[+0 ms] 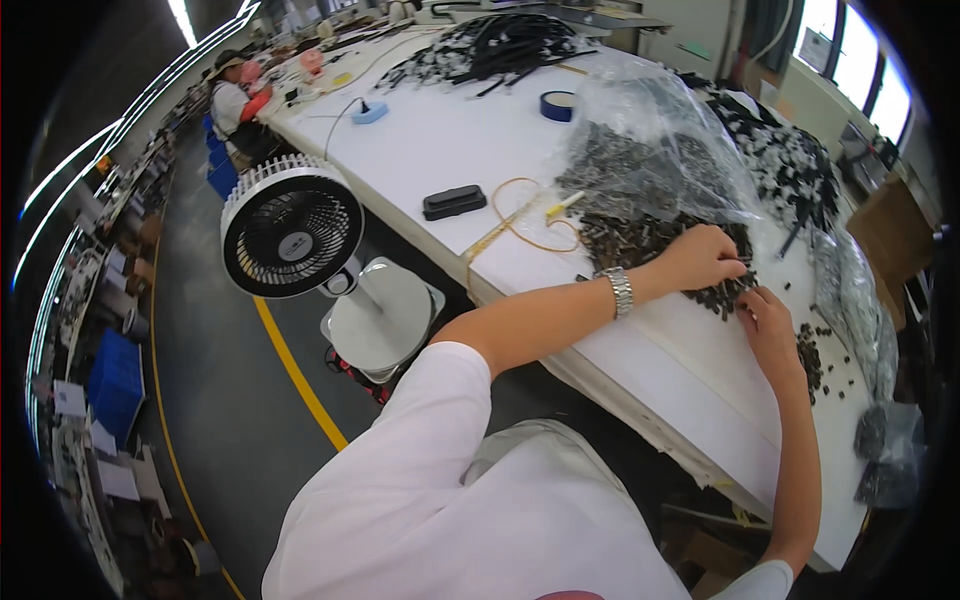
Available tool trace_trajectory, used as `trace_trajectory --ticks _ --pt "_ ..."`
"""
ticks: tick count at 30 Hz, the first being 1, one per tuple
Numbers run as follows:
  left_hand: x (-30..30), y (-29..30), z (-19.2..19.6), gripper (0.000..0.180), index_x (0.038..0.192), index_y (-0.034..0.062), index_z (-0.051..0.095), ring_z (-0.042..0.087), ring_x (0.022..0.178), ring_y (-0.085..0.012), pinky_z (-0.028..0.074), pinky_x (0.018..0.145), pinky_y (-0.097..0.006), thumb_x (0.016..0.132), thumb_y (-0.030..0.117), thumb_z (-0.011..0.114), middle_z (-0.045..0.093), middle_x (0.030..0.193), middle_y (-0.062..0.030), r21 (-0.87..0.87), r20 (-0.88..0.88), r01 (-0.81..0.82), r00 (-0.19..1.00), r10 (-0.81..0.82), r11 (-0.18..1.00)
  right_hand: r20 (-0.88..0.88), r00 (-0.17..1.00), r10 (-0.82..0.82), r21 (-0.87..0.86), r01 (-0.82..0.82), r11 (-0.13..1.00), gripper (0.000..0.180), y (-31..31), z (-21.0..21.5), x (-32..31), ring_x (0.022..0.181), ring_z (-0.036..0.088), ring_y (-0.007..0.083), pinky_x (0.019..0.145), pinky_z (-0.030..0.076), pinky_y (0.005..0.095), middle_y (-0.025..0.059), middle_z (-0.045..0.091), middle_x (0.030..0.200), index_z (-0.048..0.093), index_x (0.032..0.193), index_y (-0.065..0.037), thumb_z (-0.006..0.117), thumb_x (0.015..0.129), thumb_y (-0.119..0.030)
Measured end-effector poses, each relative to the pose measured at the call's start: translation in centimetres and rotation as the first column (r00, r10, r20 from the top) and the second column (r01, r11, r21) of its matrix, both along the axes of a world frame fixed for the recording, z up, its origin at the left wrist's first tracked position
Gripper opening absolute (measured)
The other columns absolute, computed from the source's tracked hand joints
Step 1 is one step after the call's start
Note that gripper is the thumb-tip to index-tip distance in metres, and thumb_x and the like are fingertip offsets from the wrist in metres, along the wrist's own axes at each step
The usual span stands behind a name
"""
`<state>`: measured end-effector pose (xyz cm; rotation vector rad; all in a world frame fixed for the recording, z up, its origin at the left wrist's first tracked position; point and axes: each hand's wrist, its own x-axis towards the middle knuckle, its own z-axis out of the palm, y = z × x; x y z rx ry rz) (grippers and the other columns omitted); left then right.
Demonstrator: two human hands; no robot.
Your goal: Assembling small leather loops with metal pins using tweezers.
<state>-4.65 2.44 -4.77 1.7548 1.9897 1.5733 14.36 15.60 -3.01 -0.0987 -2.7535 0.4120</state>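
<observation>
A heap of small dark brown pieces spills from a large clear plastic bag onto the white table. Over the heap's near right edge, my left hand has its fingers curled in, with a metal watch on its wrist. Just right of it and closer to me, my right hand pinches with fingertips pressed together. The hands nearly meet. Whatever lies between their fingers is too small to make out. Beside my right hand is a smaller cluster of loose dark pieces.
A white fan stands at the table's left edge. A black case, a yellow-handled tool and a roll of blue tape lie left of the bag. Piles of black strips sit farther back. Another person sits far left.
</observation>
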Motion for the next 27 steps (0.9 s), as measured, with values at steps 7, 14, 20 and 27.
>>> trace_trajectory --ticks 7,14,20,27 --pt "0.6 0.0 -0.7 0.03 0.085 -0.0022 0.078 0.07 0.059 -0.022 0.054 0.062 -0.037 0.089 0.027 0.077 0.07 0.064 -0.0128 -0.029 0.069 0.039 0.997 -0.037 0.999 -0.077 0.993 0.085 0.125 -0.075 0.989 0.019 1.6 -1.3 -0.3 0.092 0.065 0.0408 0.081 0.052 0.0464 0.0193 0.067 0.103 0.066 0.109 0.004 0.065 0.09 0.007" --pt "1.4 1.1 0.6 0.028 0.079 -0.0037 0.077 0.065 0.053 -0.0162 0.052 0.056 -0.033 0.088 0.022 0.074 0.069 0.06 -0.0106 -0.048 0.292 0.161 0.946 -0.14 0.986 -0.044 0.999 -0.004 0.136 0.01 0.991 0.023 2.3 -1.4 -0.5 0.094 0.064 0.0392 0.083 0.051 0.0491 0.0174 0.065 0.099 0.066 0.112 0.003 0.065 0.089 0.005" --pt "2.1 4.0 0.6 0.027 0.078 -0.0051 0.076 0.066 0.054 -0.0173 0.052 0.057 -0.032 0.087 0.02 0.074 0.069 0.059 -0.012 0.037 0.258 0.153 0.953 -0.157 0.988 -0.088 0.988 -0.124 0.189 0.139 0.972 0.021 3.5 -3.5 -0.8 0.09 0.065 0.0381 0.078 0.052 0.0479 0.0165 0.066 0.095 0.066 0.111 0.002 0.067 0.09 0.003" --pt "2.3 2.4 -0.6 0.023 0.081 -0.0061 0.075 0.064 0.054 -0.0174 0.053 0.058 -0.034 0.085 0.016 0.075 0.07 0.066 -0.0128 0.092 0.245 0.097 0.962 -0.117 0.991 0.028 0.966 -0.258 -0.562 0.229 0.795 0.025 2.0 -0.3 0.0 0.082 0.068 0.0155 0.076 0.055 0.0317 0.006 0.071 0.095 0.066 0.121 0.003 0.065 0.096 0.002"
